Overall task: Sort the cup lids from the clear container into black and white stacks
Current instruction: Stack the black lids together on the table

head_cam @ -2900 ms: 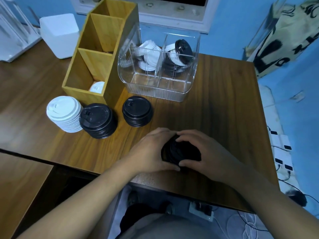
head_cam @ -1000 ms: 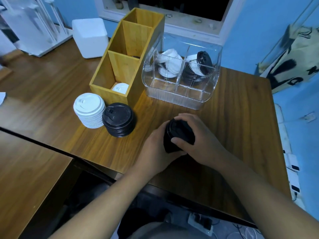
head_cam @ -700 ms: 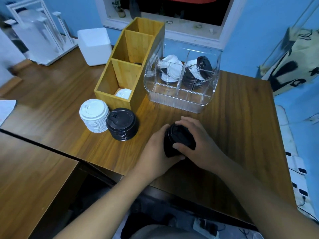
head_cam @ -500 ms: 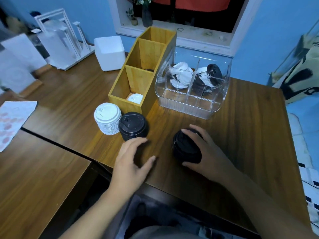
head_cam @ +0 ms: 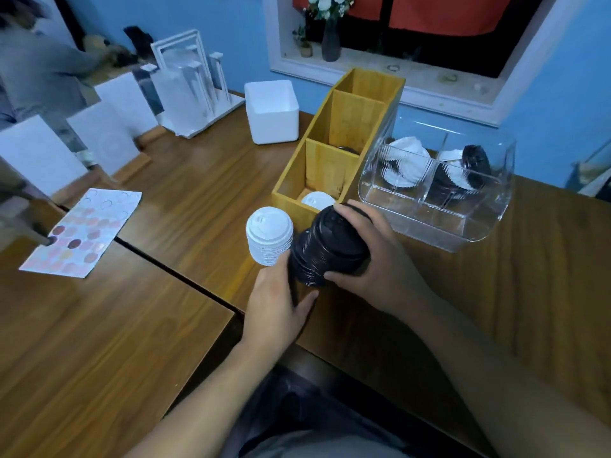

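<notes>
The right hand [head_cam: 373,256] is curled over the tilted black lid stack [head_cam: 327,246], its lower end gripped by the left hand [head_cam: 277,305]. Behind, on the counter [head_cam: 545,276], mixed lids [head_cam: 406,160] are seen in the clear container [head_cam: 463,234]; the white lid stack [head_cam: 269,238] stands just beside.

Head view. Right hand [head_cam: 380,259] grips a tall black lid stack [head_cam: 327,249], fingers over the top lid and thumb at the lower side. The stack is tilted. Left hand [head_cam: 274,309] holds its lower end. White lid stack [head_cam: 269,236] stands just beside it, upright on the table [head_cam: 545,292]. Wooden organizer [head_cam: 330,160] sits behind, with one white lid [head_cam: 317,200] in its front compartment. Clear container [head_cam: 429,223] holds mixed black and white lids.
</notes>
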A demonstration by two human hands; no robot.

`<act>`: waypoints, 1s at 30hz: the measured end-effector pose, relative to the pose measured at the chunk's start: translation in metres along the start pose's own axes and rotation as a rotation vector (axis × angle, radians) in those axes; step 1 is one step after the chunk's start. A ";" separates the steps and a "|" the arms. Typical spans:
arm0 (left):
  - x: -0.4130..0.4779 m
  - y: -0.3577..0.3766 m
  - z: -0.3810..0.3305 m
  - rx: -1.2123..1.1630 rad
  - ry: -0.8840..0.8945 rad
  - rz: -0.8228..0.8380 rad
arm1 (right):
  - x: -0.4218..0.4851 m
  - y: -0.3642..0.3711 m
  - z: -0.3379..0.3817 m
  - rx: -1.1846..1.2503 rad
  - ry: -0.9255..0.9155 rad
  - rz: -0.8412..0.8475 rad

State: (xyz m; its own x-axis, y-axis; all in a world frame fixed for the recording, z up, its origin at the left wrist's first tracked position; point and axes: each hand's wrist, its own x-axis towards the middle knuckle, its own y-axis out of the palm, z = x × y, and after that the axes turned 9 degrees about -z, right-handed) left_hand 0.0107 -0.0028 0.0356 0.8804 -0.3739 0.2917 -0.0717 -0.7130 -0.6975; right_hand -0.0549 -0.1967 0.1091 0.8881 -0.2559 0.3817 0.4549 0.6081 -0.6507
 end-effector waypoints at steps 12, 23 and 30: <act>0.021 0.003 0.003 -0.107 0.105 0.084 | 0.012 0.014 -0.001 -0.058 0.035 0.125; 0.027 -0.010 0.018 -0.022 0.148 0.201 | 0.019 0.027 0.009 -0.159 0.055 0.064; 0.071 -0.068 0.073 -0.036 0.321 -0.127 | -0.001 0.039 0.007 -0.061 0.111 -0.064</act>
State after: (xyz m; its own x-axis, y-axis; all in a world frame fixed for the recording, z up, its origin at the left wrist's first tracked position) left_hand 0.1124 0.0620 0.0564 0.6912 -0.4446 0.5697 0.0073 -0.7841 -0.6206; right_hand -0.0379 -0.1673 0.0881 0.8576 -0.3762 0.3508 0.5107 0.5419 -0.6675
